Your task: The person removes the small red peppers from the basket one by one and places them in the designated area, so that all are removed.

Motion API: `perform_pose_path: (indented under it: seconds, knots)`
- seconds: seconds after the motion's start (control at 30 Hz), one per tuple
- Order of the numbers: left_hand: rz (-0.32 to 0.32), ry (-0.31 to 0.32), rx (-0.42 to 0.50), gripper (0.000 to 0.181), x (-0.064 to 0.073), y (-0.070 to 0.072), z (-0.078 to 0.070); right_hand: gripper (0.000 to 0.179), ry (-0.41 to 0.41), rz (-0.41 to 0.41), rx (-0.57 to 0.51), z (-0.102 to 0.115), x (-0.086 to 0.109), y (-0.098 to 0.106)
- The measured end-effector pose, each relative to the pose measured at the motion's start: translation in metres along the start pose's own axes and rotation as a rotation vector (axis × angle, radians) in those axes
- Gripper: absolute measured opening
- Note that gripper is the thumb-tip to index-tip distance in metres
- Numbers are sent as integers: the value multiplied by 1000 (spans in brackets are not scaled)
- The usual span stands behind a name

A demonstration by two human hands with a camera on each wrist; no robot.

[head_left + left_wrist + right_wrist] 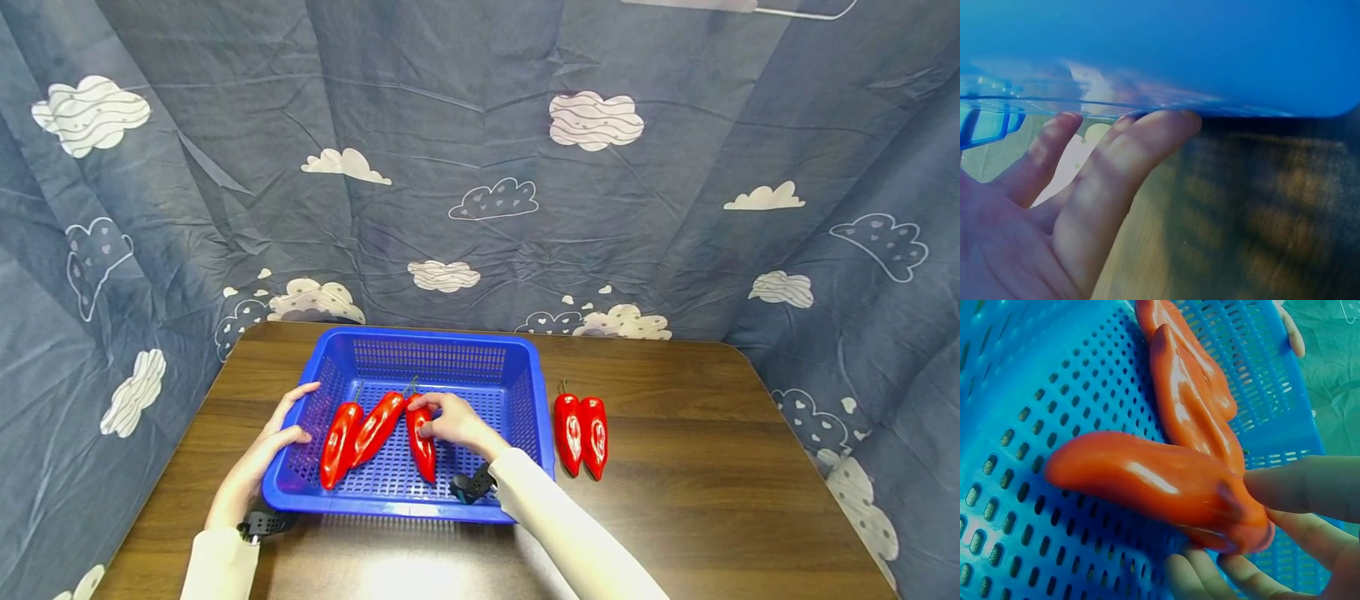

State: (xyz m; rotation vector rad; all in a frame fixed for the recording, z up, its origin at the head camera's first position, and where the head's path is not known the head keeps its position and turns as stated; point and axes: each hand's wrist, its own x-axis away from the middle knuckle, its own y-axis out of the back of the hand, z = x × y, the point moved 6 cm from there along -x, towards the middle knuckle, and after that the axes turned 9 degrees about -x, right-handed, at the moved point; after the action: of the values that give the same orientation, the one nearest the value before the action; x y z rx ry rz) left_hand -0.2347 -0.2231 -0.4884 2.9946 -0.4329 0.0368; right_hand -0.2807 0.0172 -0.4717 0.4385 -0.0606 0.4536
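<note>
My right hand (456, 423) reaches into a blue plastic basket (435, 510) and pinches a long red pepper (422, 450) near its stem end. The right wrist view has this pepper (1129, 472) close up, thumb on one side and fingers on the other, its tip pointing away from the hand. Two more red peppers (377, 429) (341, 444) lie side by side on the basket floor, left of the held one. At the basket's left rim, my left hand (262, 446) holds on, its fingers (1129, 156) at the rim's edge in the left wrist view.
Two red peppers (567, 433) (595, 437) lie together on the brown wooden table (697, 467), just right of the basket. A dark blue cloth (487, 142) with cloud prints hangs behind and at both sides of the table.
</note>
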Motion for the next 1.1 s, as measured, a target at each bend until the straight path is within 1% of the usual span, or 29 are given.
perform_pose_path:
  seconds: [0.13,0.23,0.37,0.43,0.67,0.8,0.93,1.03,1.1]
  knots:
    - [-2,3,-10,70,-1,1,0,39,-10,-20,-112,1,-1,1]
    - [0,1,-14,71,-1,2,1,38,-3,-38,-129,2,-1,3]
    - [6,12,-3,71,-1,2,2,37,12,-48,-147,4,-1,6]
    - [8,20,3,71,0,2,2,38,22,-48,-175,5,-2,7]
    - [4,18,-5,70,1,2,2,36,47,-65,-256,6,-2,10]
    - [3,30,7,70,2,1,3,36,57,-53,-335,10,-1,12]
    - [13,42,29,70,1,0,4,37,59,-25,-411,22,6,15]
    - [9,49,26,70,1,0,4,38,56,-15,-435,31,12,17]
    - [7,55,27,70,2,0,3,37,54,-14,-452,31,11,18]
